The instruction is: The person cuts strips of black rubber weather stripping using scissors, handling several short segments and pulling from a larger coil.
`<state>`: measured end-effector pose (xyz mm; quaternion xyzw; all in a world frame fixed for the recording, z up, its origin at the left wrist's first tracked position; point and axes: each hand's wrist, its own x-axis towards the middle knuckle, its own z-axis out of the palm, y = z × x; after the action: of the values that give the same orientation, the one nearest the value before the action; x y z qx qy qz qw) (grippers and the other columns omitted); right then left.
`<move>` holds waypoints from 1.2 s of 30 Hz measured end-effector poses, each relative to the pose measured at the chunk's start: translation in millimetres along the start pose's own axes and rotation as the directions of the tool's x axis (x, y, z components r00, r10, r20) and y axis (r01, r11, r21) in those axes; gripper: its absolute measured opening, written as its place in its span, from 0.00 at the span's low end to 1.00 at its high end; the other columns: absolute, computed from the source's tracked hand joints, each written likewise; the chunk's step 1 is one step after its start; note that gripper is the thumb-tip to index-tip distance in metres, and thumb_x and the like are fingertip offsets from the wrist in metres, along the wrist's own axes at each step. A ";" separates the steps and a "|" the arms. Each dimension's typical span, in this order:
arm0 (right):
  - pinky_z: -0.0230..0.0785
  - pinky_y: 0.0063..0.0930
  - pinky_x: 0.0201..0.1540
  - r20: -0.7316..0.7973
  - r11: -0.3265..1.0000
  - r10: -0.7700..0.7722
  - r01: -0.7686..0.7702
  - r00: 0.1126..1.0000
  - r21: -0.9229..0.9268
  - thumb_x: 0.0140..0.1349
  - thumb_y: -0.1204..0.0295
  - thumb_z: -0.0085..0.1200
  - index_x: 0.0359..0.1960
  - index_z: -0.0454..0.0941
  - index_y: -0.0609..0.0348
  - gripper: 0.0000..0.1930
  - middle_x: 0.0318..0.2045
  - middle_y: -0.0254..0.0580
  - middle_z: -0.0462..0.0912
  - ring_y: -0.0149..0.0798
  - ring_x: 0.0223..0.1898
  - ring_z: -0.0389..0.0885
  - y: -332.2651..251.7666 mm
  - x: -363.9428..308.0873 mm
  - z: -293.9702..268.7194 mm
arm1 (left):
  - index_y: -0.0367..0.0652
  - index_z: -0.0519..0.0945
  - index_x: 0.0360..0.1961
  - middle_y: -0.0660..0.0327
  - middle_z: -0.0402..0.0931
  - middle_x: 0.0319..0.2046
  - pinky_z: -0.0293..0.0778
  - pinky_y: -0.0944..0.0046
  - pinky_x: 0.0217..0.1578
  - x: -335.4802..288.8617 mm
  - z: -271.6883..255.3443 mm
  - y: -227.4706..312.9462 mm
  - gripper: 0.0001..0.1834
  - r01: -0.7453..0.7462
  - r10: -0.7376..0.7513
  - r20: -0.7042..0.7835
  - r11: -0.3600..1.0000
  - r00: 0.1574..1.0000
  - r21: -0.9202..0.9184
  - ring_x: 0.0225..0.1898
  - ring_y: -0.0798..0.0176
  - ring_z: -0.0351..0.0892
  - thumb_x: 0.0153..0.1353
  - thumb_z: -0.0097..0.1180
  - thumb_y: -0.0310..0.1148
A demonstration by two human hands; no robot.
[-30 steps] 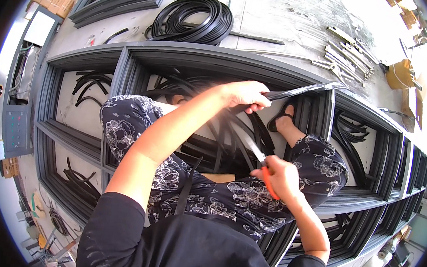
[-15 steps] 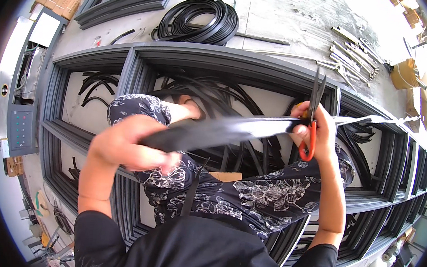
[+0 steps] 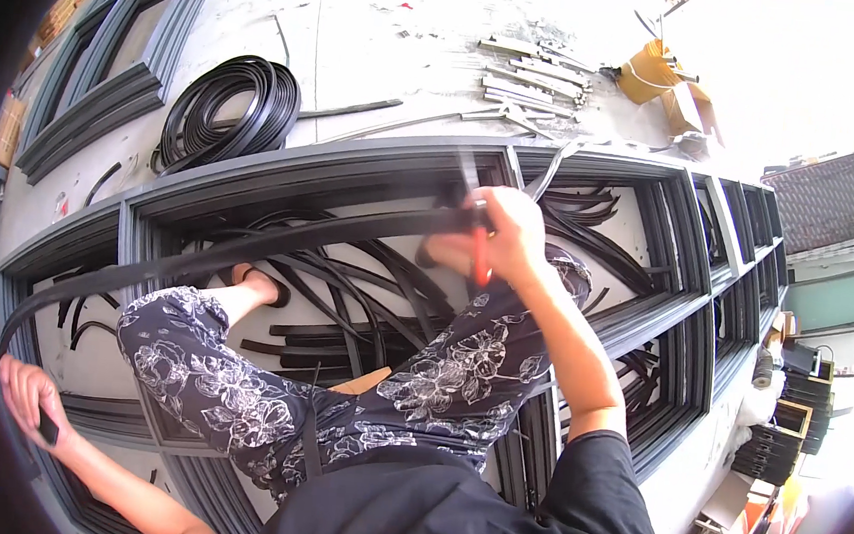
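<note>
A long black rubber strip arches across the scene between my hands, over the dark grey window frame. At the far left, my left hand has its fingers curled around the strip's bent end. My right hand, right of centre, is closed on red-handled scissors, with the blades pointing away from me and blurred. The strip's other end meets this same hand beside the scissors. A pale, thin band trails beyond the right hand over the frame's far edge.
Several cut black strips lie within the frame's openings around my legs. Beyond the frame are a coil of black strip, metal bars and a yellow bucket. Another grey frame lies at the upper left.
My left hand has swept far left and toward me, stretching the strip out long. The right hand still holds the scissors. The whole view has swung to the right.
</note>
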<state>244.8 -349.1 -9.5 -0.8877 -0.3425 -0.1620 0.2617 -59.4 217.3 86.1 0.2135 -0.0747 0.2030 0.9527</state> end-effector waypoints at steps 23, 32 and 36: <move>0.54 0.11 0.21 -0.369 0.740 0.648 -0.437 0.666 0.512 0.53 0.69 0.66 0.38 0.73 0.63 0.17 0.20 0.27 0.70 0.18 0.20 0.64 68.4 63.6 -14.3 | 0.30 0.71 0.45 0.63 0.70 0.21 0.72 0.63 0.30 157.9 -126.8 -252.1 0.27 0.344 -0.392 -0.432 0.920 0.812 -0.188 0.23 0.63 0.71 0.70 0.31 0.47; 0.60 0.16 0.29 -0.032 0.826 0.563 -0.562 0.826 0.053 0.45 0.67 0.70 0.34 0.73 0.65 0.20 0.20 0.31 0.69 0.25 0.23 0.62 52.8 61.9 41.8 | 0.41 0.74 0.33 0.58 0.78 0.34 0.75 0.55 0.44 67.9 -270.5 -404.7 0.10 0.689 -0.503 -0.859 0.656 0.094 -0.309 0.41 0.55 0.79 0.63 0.50 0.37; 0.59 0.15 0.29 0.084 0.764 0.624 -0.629 0.777 0.147 0.44 0.70 0.70 0.33 0.73 0.63 0.19 0.21 0.28 0.67 0.23 0.24 0.62 43.0 81.1 55.0 | 0.41 0.74 0.42 0.56 0.76 0.40 0.71 0.52 0.50 -53.0 -384.3 -433.7 0.15 0.754 -0.487 -0.872 0.557 -0.045 -0.349 0.46 0.54 0.76 0.58 0.57 0.39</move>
<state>338.4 -302.0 -31.4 -0.9283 -0.0431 -0.0230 0.3686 95.5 8.0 -434.3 0.1787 0.6050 -0.1672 0.7577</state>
